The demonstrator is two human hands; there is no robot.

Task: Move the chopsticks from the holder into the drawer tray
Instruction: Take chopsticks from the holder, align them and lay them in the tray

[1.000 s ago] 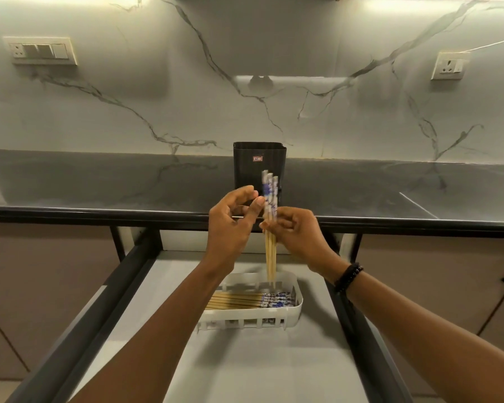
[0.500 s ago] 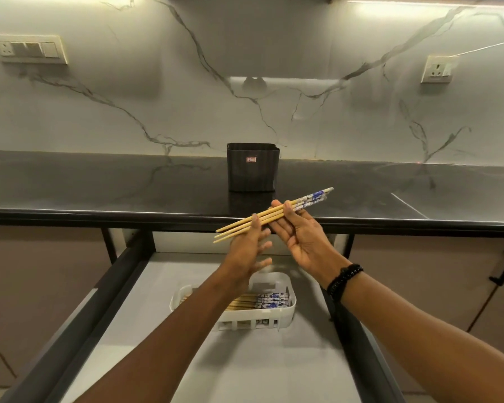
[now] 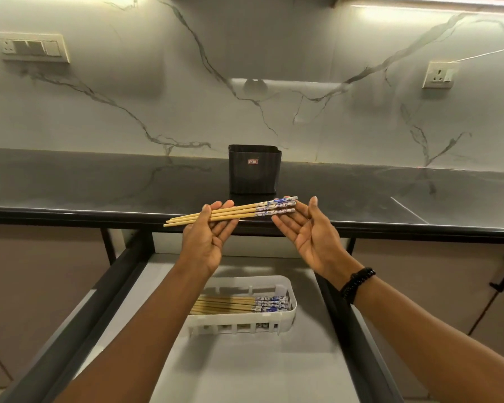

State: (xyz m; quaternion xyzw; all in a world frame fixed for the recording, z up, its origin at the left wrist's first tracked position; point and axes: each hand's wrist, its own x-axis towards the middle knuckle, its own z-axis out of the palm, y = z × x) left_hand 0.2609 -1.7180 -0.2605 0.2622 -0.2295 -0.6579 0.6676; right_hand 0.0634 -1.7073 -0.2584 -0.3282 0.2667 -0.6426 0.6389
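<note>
While both palms face up above the open drawer (image 3: 245, 370), three chopsticks (image 3: 230, 212) lie across the fingers of the left hand (image 3: 207, 237) and right hand (image 3: 309, 231), both loosely open, no grip closed. More chopsticks rest in the tray (image 3: 291, 312) near the drawer's back edge. A black holder (image 3: 254, 170) stands near the tabletop's (image 3: 99, 184) front edge

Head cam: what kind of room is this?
Most likely a home kitchen: a dark stone countertop under a marble-look backsplash with wall sockets, and an open drawer below holding a white tray of chopsticks.
</note>
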